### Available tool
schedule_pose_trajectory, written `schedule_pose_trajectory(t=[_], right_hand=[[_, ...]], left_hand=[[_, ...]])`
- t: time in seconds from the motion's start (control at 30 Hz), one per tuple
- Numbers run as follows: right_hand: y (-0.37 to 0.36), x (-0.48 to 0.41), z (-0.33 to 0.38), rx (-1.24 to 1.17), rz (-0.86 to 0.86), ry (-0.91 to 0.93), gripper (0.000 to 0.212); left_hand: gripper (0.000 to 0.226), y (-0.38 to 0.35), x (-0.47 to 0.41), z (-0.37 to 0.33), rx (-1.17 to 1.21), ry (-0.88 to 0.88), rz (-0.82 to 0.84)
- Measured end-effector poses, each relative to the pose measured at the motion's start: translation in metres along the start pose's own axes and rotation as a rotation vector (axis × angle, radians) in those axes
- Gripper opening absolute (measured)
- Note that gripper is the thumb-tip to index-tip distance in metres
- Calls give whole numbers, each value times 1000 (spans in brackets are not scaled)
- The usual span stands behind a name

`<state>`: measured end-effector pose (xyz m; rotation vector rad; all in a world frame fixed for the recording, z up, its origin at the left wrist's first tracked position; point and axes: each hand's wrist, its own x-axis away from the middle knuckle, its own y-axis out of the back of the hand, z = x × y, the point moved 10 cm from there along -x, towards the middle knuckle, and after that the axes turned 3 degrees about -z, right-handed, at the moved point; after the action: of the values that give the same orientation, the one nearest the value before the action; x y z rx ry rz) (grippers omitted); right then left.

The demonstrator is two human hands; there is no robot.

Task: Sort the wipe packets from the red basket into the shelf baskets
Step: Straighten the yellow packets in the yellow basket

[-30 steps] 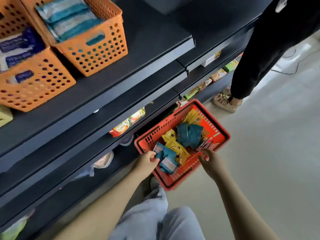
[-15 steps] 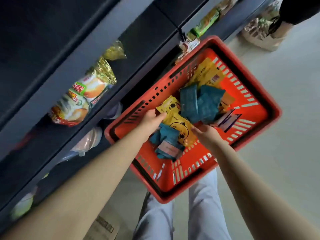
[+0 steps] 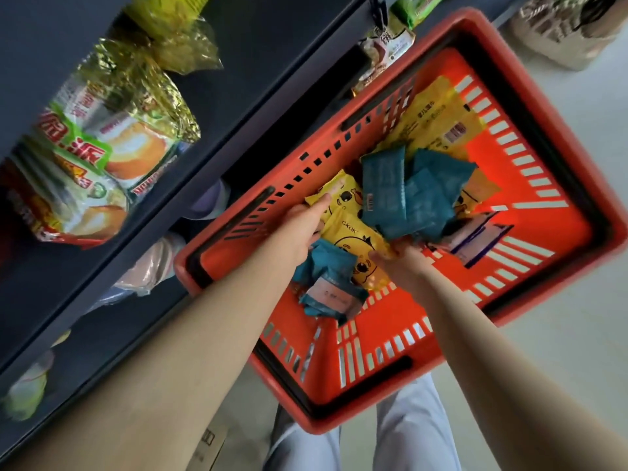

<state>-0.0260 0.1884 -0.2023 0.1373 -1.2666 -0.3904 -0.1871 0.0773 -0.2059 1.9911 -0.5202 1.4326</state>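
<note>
Starting at the left: shiny snack bags (image 3: pixel 102 154) jammed on the dark shelf (image 3: pixel 272 79). Just right of that, red basket (image 3: pixel 326 375) sitting close beside the shelf. Left hand (image 3: pixel 297 229) reaching inside, forefinger stretched out and touching a yellow duck packet (image 3: pixel 343 198), teal packets (image 3: pixel 326 266) bunched right under the palm, can't tell if gripped or not. Teal pile (image 3: pixel 407 195) heaped mid-basket, a bit further off. Right hand (image 3: pixel 401 266) with fingertips curled down on the near yellow packet (image 3: pixel 353 239), can't tell if actually pinching. White packet with purple print (image 3: pixel 475 239) lying flat on the basket floor further right.
</note>
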Motion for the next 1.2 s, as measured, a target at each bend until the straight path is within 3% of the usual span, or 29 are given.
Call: schedule_pose_trajectory(t=[0.2, 0.37, 0.5, 0.63, 0.73, 0.87, 0.93, 1.1, 1.2], right_hand=[[7, 5, 0, 59, -12, 21, 50], [20, 24, 14, 260, -57, 141, 27], [55, 59, 29, 307, -193, 228, 32], [110, 126, 51, 124, -395, 372, 22], [148, 196, 74, -76, -495, 472, 11], [194, 305, 105, -366, -535, 596, 16], [210, 355, 119, -553, -504, 628, 23], [221, 428, 174, -650, -207, 688, 23], [221, 463, 217, -574, -34, 768, 26]], left_hand=[[25, 5, 1, -12, -135, -120, -9], [40, 9, 26, -38, -269, -311, -6], [33, 22, 69, -66, -282, -531, -75], [38, 34, 131, -79, -227, -644, -38], [68, 56, 194, -76, -21, -594, -10], [34, 108, 303, -90, 392, -607, -7], [35, 129, 355, -90, 569, -595, 4], [42, 146, 458, -91, 831, -628, 80], [54, 141, 503, -92, 954, -670, 239]])
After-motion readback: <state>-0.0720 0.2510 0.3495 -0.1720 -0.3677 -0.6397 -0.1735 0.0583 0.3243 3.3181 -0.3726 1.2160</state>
